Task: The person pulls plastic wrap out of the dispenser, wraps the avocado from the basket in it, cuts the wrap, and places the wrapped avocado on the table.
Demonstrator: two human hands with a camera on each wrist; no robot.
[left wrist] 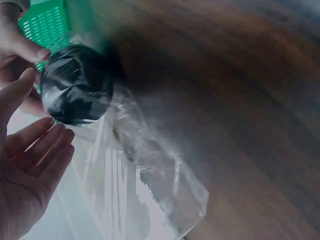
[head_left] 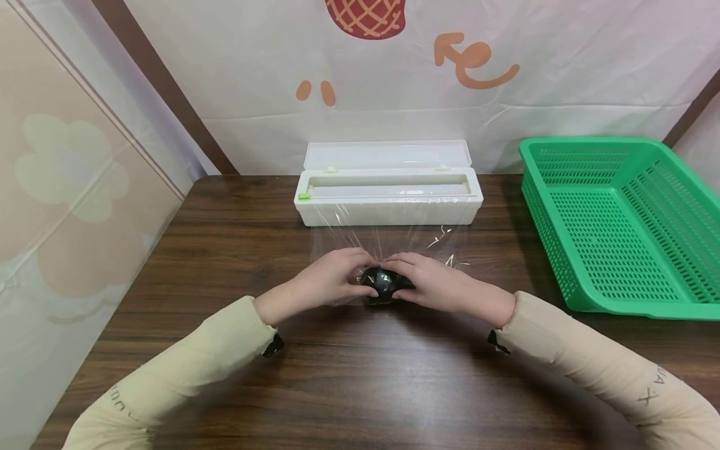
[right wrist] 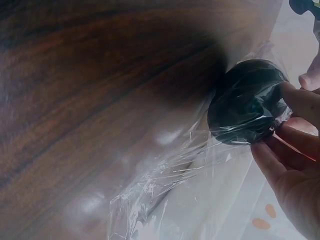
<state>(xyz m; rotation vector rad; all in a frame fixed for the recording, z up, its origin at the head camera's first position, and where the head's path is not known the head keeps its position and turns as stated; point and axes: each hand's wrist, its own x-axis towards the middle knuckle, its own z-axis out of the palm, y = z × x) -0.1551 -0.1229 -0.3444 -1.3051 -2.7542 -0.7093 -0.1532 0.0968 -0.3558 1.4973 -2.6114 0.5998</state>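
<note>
A dark, glossy, rounded object (head_left: 383, 282) sits on the wooden table, wrapped in clear plastic wrap; its exact kind is hidden by the film. My left hand (head_left: 344, 275) holds its left side, thumb in front and fingers behind. On the other side my right hand (head_left: 430, 281) grips it, with the thumb near the left one. In the right wrist view my right fingertips pinch the film against the dark object (right wrist: 248, 102). A sheet of plastic wrap (left wrist: 145, 165) runs from the object back to a white wrap dispenser (head_left: 388, 214).
The dispenser's lid (head_left: 388, 154) stands raised behind its roll, with a green slide cutter (head_left: 304, 196) at its left end. A green plastic basket (head_left: 548, 244) stands on the right. A printed cloth (head_left: 253, 75) hangs behind the table (head_left: 225, 237).
</note>
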